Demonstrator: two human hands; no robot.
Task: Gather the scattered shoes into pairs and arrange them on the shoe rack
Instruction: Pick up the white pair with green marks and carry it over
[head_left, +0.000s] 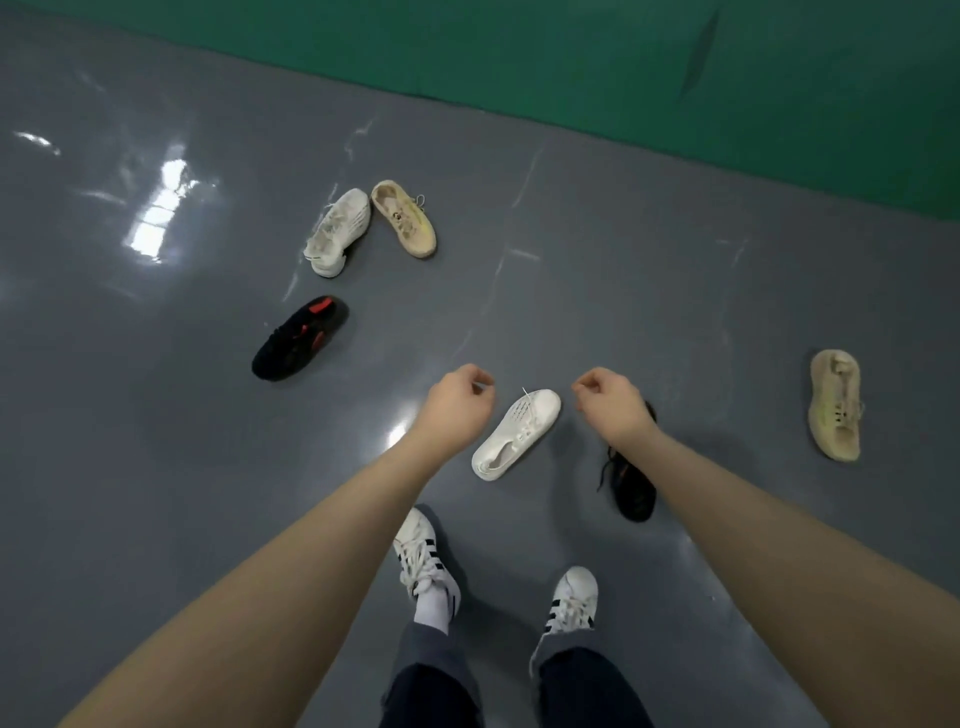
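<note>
Several loose shoes lie on the grey floor. A white sneaker (517, 434) lies between my two hands. My left hand (460, 402) hovers to its left with fingers curled, holding nothing. My right hand (613, 402) hovers to its right, also curled and holding nothing. A black and red shoe (631, 491) lies partly hidden under my right forearm. Its match, a black and red shoe (298, 340), lies farther left. At the back, a worn white sneaker (337, 231) lies beside a beige shoe (405, 218). Another beige shoe (835, 405) lies far right. No shoe rack is in view.
My own feet in white sneakers with black stripes (428, 564) stand at the bottom centre. A green floor area (571, 57) borders the grey floor (156, 441) at the back. Light glare reflects off the floor at the left.
</note>
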